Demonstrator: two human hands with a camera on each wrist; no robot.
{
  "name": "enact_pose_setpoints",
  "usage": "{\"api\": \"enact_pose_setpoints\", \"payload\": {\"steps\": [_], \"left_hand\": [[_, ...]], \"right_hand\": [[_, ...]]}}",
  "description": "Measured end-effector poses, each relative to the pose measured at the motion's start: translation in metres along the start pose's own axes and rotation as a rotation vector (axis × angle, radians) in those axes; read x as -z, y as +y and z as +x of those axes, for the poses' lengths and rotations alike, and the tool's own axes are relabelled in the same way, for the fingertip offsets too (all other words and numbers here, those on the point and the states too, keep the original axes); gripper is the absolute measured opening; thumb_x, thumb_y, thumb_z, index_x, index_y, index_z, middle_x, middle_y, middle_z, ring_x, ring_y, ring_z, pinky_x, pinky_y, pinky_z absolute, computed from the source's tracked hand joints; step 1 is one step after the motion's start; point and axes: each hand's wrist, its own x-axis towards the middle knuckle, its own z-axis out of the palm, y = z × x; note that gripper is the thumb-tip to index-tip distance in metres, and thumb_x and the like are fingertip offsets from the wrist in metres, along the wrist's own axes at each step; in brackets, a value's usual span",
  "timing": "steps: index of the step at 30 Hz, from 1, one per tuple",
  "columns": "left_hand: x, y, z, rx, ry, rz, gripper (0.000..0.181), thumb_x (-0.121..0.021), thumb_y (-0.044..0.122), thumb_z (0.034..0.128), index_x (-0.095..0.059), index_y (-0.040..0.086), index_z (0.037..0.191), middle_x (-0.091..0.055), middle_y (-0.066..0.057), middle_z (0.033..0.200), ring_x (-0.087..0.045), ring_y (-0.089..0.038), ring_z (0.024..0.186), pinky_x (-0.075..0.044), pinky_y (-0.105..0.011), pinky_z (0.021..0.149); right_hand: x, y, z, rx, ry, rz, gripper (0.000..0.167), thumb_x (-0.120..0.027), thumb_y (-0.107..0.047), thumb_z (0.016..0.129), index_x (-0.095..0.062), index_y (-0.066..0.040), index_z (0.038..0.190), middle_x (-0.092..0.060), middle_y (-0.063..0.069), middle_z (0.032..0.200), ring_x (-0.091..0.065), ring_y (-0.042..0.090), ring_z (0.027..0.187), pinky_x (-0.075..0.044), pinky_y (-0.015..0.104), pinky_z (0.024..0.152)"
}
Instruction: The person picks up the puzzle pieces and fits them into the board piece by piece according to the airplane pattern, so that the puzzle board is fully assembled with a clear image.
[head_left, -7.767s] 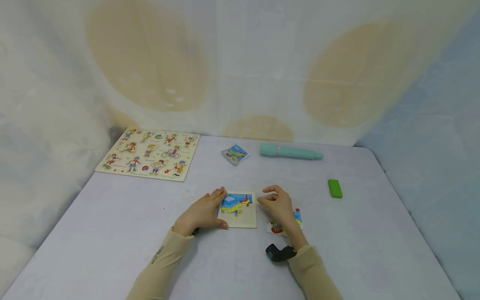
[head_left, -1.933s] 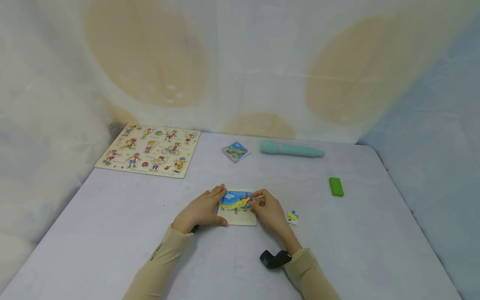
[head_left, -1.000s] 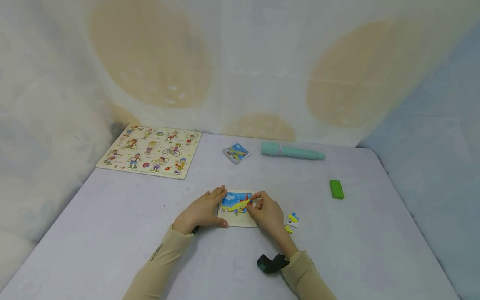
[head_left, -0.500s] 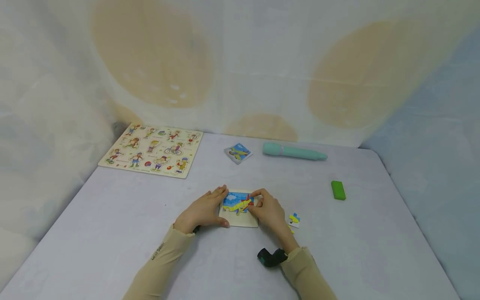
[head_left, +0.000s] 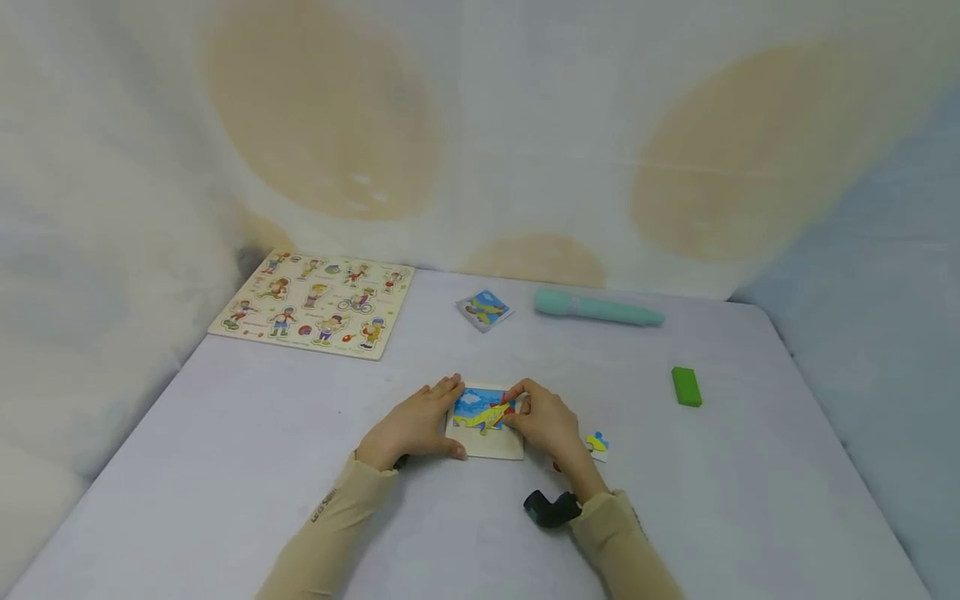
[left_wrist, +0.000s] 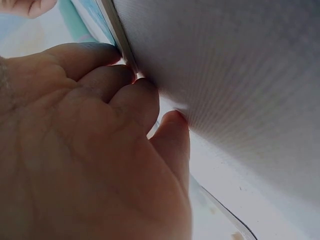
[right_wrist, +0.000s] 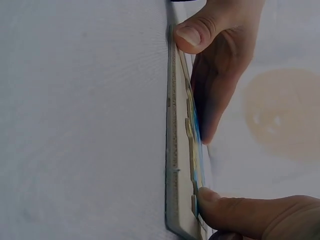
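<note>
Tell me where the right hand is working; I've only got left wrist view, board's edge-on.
Observer: In the head view, the right hand is at the right side of the puzzle board.
Operator: Any loose pieces?
Observer: At least one: a yellow-and-blue piece lies to the right of that hand.
Operator: Picture complete?
Observer: No, the strip of the puzzle board nearest the person is bare.
</note>
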Motion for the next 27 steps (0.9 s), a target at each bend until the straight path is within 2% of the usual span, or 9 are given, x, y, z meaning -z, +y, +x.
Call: {"api": "enact_pose_setpoints", "payload": {"steps": [9, 17, 27], "left_hand": [[0.001, -0.004, 0.000, -0.007, -0.002, -0.006, 0.105, -0.081, 0.047, 0.0730, -0.027, 0.004, 0.152, -0.021, -0.011, 0.162, -0.021, -0.028, 0.150, -0.019, -0.047, 0.124], [-0.001, -0.001, 0.000, -0.007, -0.005, -0.024, 0.105, -0.082, 0.045, 0.0722, -0.029, 0.003, 0.152, -0.021, -0.012, 0.162, -0.022, -0.029, 0.150, -0.019, -0.047, 0.123], [0.000, -0.002, -0.001, -0.012, -0.007, -0.015, 0.106, -0.082, 0.043, 0.0738, -0.025, 0.001, 0.152, -0.019, -0.014, 0.162, -0.019, -0.029, 0.150, -0.018, -0.047, 0.124]], "right_hand": [[0.000, 0.006, 0.002, -0.021, -0.006, 0.074, 0.033, -0.077, -0.029, 0.081, -0.062, -0.015, 0.107, -0.056, -0.002, 0.065, -0.045, 0.013, 0.052, -0.030, 0.023, 0.046], [0.011, 0.019, -0.004, -0.013, -0.031, 0.274, 0.035, -0.075, -0.019, 0.085, -0.062, -0.012, 0.116, -0.048, 0.001, 0.062, -0.037, 0.013, 0.050, -0.029, 0.021, 0.045], [0.034, 0.034, -0.026, -0.066, -0.022, 0.268, 0.036, -0.074, -0.015, 0.085, -0.061, -0.009, 0.118, -0.046, 0.000, 0.058, -0.040, 0.011, 0.050, -0.032, 0.020, 0.045]]}}
